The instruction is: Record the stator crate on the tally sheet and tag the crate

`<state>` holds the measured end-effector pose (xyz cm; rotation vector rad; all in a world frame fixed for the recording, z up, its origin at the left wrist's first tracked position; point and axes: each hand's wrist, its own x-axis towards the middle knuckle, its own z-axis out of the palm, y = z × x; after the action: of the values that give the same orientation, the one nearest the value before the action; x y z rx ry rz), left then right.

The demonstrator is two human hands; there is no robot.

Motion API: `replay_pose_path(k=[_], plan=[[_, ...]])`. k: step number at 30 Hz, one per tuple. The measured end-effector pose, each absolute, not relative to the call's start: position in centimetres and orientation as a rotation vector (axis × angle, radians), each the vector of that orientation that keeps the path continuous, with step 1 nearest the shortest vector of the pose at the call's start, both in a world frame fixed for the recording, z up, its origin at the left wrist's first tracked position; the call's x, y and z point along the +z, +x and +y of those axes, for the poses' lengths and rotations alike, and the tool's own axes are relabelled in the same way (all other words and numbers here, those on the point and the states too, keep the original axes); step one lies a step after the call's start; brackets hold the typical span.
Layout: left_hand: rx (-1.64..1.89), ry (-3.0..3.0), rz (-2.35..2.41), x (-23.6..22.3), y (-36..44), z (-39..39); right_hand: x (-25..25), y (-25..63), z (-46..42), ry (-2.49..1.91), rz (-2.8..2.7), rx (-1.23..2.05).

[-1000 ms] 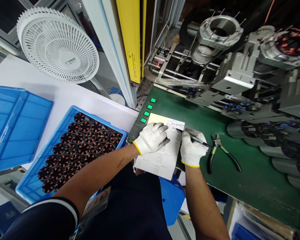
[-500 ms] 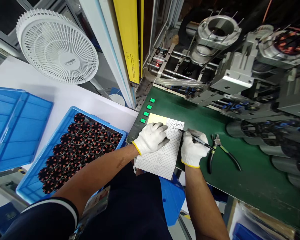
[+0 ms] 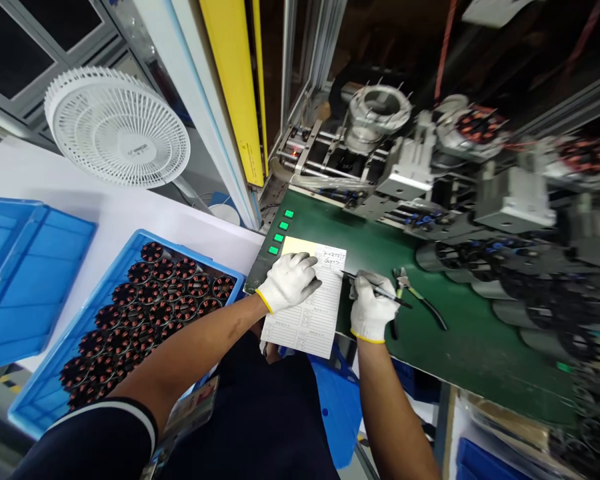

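My left hand [image 3: 291, 281], in a white glove with grey fingertips, lies with fingers outstretched on a printed paper form [image 3: 310, 327]. Handwriting shows in the form's upper right part, and a yellow strip runs along its top left. In my gloved right hand [image 3: 373, 307] is a dark pen [image 3: 387, 295], its tip pointing at the right side of the form near the writing. Pliers [image 3: 420, 300] with dark and green handles lie on the green worktop [image 3: 460, 353], just right of my right hand and partly hidden by it.
Four-sided blue crate [image 3: 145, 237] at left holds several copper-wound motor cores [image 3: 163, 313]. Another blue bin [image 3: 30, 267] and a white fan [image 3: 120, 133] stand beyond it. Green lit buttons [image 3: 279, 238] sit above the form. Winding machinery [image 3: 405, 173] and grey cylinders [image 3: 505, 313] line the worktop's back.
The camera view has shifted, so the bench appears further left. The pen tip has moved slightly down and off the handwritten lines. My left hand stays on the form.
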<state>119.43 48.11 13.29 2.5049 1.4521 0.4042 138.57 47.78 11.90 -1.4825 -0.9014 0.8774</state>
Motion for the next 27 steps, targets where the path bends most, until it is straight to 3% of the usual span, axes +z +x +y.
replay_pose_path(k=[14, 20, 27], plan=[[0.458, 2.337, 1.463, 14.7, 122.1, 46.9, 18.7, 141.3, 42.8, -1.514, -0.883, 1.009], [0.580, 2.146, 1.622, 13.2, 122.0, 44.8, 18.4, 141.3, 42.7, -1.651, -0.960, 1.019], [0.649, 2.037, 1.611, 12.2, 121.5, 44.7, 19.1, 138.9, 43.0, -1.480, -0.960, 1.119]])
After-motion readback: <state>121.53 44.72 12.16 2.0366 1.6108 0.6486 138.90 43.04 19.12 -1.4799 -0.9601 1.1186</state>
